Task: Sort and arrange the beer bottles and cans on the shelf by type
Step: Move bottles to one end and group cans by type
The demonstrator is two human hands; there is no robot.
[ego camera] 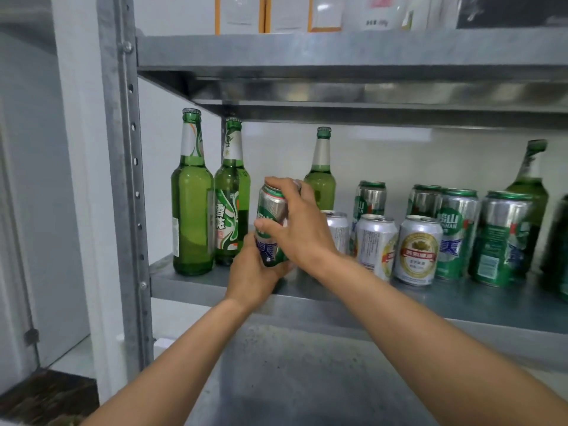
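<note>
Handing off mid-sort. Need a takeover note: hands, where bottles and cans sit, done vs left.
Left hand grips the lower part of a tall green can; right hand grips its upper part. The can is beside the two green bottles at the left end of the shelf. I can't tell whether it rests on the shelf.
Done: those two bottles stand together.
Left: a third bottle stands behind the hands and a fourth bottle at far right. Other tall green cans and short white cans are mixed in the middle; group each kind.
</note>
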